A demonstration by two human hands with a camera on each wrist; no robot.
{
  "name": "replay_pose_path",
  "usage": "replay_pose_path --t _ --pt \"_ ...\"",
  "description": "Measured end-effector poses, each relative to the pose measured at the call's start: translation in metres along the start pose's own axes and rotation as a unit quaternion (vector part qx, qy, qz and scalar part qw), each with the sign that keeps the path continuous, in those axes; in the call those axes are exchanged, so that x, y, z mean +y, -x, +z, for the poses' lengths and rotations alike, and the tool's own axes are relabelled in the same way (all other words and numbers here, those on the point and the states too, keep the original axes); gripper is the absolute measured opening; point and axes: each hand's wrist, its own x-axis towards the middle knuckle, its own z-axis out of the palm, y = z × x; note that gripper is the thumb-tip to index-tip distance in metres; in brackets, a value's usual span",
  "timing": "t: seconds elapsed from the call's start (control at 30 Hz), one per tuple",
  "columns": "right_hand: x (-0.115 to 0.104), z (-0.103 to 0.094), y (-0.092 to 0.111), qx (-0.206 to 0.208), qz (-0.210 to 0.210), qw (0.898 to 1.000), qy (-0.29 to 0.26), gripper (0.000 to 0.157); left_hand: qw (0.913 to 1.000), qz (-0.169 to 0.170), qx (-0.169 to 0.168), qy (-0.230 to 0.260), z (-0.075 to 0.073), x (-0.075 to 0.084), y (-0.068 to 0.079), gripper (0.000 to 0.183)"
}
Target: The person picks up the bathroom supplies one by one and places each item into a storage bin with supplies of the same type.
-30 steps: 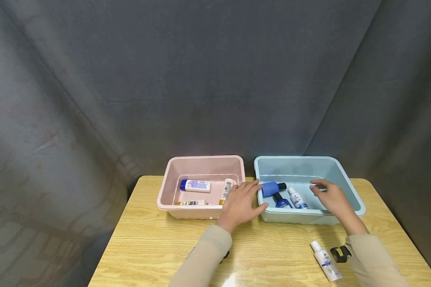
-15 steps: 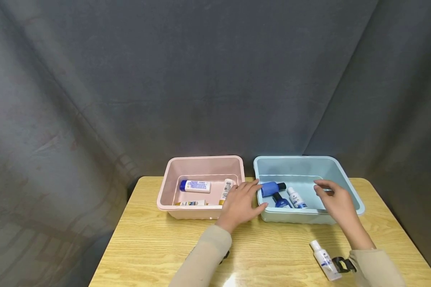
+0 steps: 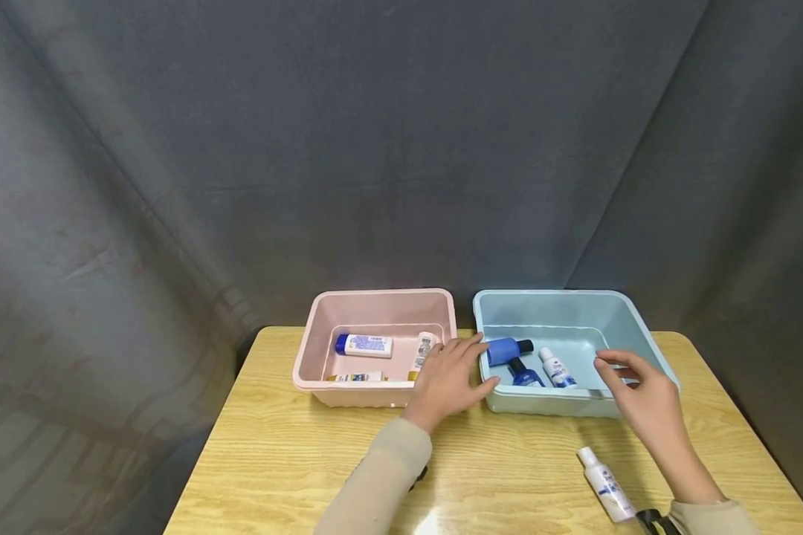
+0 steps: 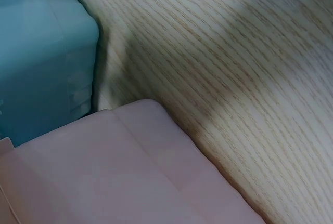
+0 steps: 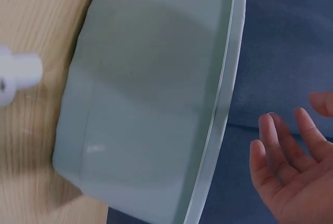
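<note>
My left hand [image 3: 450, 377] lies flat with relaxed fingers between the pink bin [image 3: 314, 338] and the blue bin [image 3: 636, 327], touching the blue bin's near left corner. My right hand [image 3: 642, 394] hovers with loose fingers [image 5: 283, 154] over the blue bin's near right rim and holds nothing. Inside the blue bin lie a blue tube [image 3: 508, 349], a dark blue bottle [image 3: 525, 374] and a small white bottle [image 3: 556, 368]. A white bottle [image 3: 605, 484] lies on the table near my right forearm. Its cap [image 5: 18, 73] shows in the right wrist view.
The pink bin holds a white tube with a blue cap [image 3: 365, 345], a cream tube [image 3: 423, 352] and a flat tube [image 3: 356, 377]. Both bins stand at the back of the wooden table [image 3: 288, 461], close to a dark curtain [image 3: 401, 148]. The left wrist view shows both bins' corners [image 4: 78, 130].
My right hand has drawn back out of the blue bin toward me and to the right. The left hand has stayed in place.
</note>
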Motion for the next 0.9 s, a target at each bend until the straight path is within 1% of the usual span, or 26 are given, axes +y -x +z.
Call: replay_pose_path --t 0.17,0.3,0.43,0.57,0.73,0.9 --pt "0.004 -0.007 0.008 -0.001 0.003 1.0 -0.001 0.022 1.0 0.002 0.004 0.005 0.001 0.0 -0.002 0.066" --pt "0.008 -0.009 0.016 -0.001 0.019 1.0 0.0 0.021 1.0 0.0 0.001 0.0 0.001 0.0 -0.002 0.067" --pt "0.011 -0.01 0.027 0.011 0.04 0.999 0.0 0.021 1.0 -0.001 -0.006 0.005 -0.001 0.001 -0.001 0.067" --pt "0.013 -0.01 0.036 0.025 0.049 0.999 0.001 0.019 1.0 -0.001 -0.009 0.003 -0.002 0.001 -0.001 0.068" --pt "0.016 -0.009 0.046 0.017 0.058 0.998 0.002 0.019 0.9999 -0.003 -0.006 0.007 -0.002 0.001 -0.001 0.066" --pt "0.023 -0.005 0.055 0.009 0.071 0.997 0.017 0.018 1.0 -0.004 -0.003 0.008 -0.001 0.001 -0.001 0.066"
